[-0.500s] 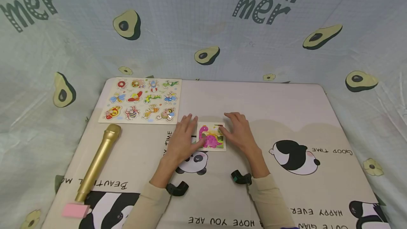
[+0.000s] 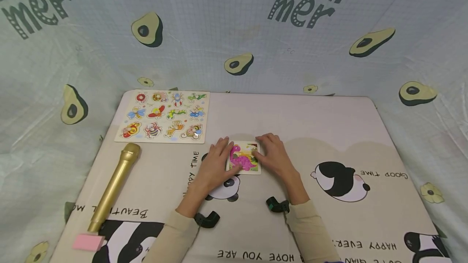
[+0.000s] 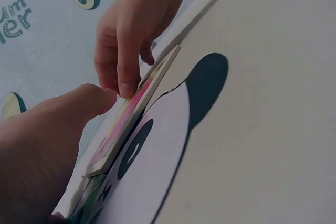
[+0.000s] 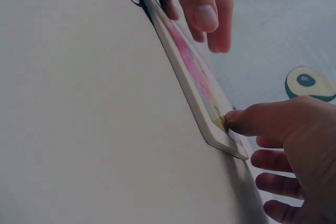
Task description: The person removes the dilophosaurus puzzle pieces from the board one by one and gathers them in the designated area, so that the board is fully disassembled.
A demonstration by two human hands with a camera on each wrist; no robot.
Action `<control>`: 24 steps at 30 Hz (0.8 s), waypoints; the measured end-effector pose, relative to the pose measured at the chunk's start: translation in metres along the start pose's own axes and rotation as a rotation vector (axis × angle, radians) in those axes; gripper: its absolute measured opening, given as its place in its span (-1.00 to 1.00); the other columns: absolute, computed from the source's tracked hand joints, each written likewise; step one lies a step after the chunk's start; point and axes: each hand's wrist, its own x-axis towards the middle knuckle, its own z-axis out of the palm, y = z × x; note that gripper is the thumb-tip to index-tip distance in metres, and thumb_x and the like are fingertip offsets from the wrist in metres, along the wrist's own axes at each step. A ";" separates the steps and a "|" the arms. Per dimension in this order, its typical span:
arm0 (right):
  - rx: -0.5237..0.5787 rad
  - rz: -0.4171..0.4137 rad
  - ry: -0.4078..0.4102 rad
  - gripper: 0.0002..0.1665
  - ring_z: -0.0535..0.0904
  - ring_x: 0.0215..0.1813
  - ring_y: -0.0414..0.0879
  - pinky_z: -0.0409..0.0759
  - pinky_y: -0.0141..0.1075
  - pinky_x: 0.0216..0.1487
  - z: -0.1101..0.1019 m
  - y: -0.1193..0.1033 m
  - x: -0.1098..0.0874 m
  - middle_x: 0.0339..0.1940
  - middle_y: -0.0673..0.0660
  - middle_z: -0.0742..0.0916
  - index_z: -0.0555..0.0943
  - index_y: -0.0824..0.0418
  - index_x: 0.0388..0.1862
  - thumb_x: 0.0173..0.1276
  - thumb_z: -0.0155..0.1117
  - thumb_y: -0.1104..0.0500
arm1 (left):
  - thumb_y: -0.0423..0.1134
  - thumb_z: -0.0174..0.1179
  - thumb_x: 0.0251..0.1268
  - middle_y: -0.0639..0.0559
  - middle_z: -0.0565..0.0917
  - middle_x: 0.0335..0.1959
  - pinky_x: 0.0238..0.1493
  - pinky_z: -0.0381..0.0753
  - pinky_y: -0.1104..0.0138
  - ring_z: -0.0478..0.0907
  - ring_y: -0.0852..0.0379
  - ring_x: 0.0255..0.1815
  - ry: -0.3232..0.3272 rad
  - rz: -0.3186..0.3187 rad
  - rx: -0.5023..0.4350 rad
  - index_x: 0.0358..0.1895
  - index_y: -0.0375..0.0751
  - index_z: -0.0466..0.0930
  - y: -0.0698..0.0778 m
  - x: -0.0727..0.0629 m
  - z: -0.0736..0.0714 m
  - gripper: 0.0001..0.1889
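A small square puzzle board [image 2: 245, 161] with a pink dinosaur and a pale border lies flat at the middle of the table. My left hand [image 2: 215, 166] is at its left side, fingers extended along the edge and thumb reaching over the lower part of the picture. On the other side is my right hand [image 2: 277, 158], its thumb touching the picture near the right border. The right hand's other fingers [image 4: 278, 184] lie loosely bent beyond the board's edge. In the left wrist view, the board [image 3: 118, 137] shows edge-on between both hands.
A larger board of insect pictures [image 2: 162, 116] lies at the back left. Below it are a gold microphone [image 2: 114, 188] and a pink block [image 2: 88, 242]. The tablecloth has printed pandas [image 2: 341, 182] and lettering; an avocado-print curtain [image 2: 197, 23] hangs behind.
My left hand has shifted slightly right, covering more of the board's left side. My right fingertips have come slightly nearer to me and toward the board's upper right corner.
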 end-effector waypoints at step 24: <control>0.047 0.050 -0.080 -0.65 0.49 0.09 0.10 0.55 -0.03 0.22 0.000 -0.006 0.000 -0.02 0.20 0.58 0.68 0.29 -0.03 0.29 0.42 0.10 | 0.20 0.11 0.40 -0.11 0.36 0.52 0.59 0.16 -0.07 0.19 -0.13 0.60 -0.023 0.104 0.133 0.40 -0.20 0.45 0.014 -0.002 0.017 -0.32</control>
